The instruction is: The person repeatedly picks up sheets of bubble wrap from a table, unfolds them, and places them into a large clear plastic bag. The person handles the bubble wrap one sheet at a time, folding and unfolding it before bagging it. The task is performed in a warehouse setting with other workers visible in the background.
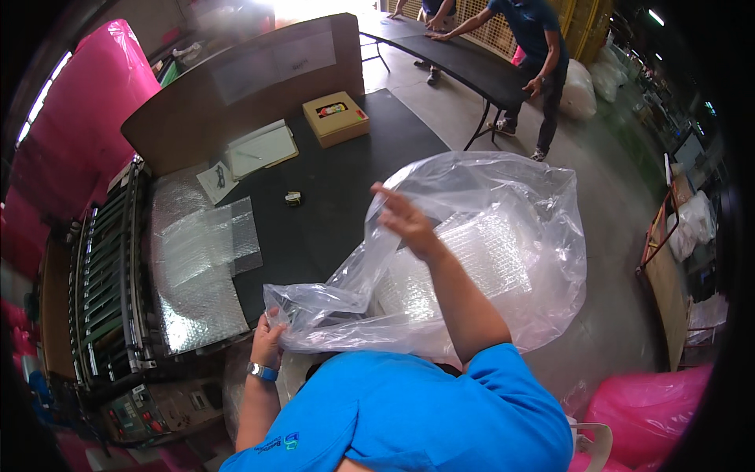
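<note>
A large clear plastic bag (562,228) spreads over the near right side of the black table, its mouth gathered toward me. Sheets of bubble wrap (487,244) lie inside it. My left hand (269,338), with a watch at its wrist, is closed on the near left corner of the bag. Raised over the bag's far left edge, my right hand (406,223) has its fingers stretched out, and I see nothing held in it. More bubble wrap sheets (193,283) are spread on the table's left side.
A cardboard box (336,118), a notepad (263,149) with a pen and a small tape measure (293,198) lie on the table (330,189). A cardboard panel (244,86) stands behind. Rollers (102,267) line the left. Two people handle a folding table (456,59) beyond.
</note>
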`<state>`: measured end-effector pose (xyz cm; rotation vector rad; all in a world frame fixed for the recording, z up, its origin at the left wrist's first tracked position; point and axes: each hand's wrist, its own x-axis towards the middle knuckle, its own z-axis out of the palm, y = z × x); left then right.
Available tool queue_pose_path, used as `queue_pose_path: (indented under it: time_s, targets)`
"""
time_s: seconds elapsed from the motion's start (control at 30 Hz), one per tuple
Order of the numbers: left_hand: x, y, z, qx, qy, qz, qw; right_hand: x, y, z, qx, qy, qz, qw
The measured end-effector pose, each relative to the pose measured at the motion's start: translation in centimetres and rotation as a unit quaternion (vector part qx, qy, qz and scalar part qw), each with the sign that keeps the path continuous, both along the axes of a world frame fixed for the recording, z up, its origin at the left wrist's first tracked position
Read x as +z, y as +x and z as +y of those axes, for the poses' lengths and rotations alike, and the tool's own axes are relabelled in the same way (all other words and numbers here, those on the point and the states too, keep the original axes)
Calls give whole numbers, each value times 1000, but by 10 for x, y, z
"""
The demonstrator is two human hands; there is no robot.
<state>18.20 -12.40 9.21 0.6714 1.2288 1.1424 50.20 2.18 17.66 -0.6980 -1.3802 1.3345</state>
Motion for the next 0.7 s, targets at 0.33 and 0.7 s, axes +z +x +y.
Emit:
queue_pose_path:
  time_s: [0.33,0.7]
  targets:
    - [-71,-65,0,-151,-262,288,909,-63,-92,-13,241,-16,-528,814]
    - [-53,-187,59,-31,-121,240,963,-75,-223,47,133,-163,-281,936]
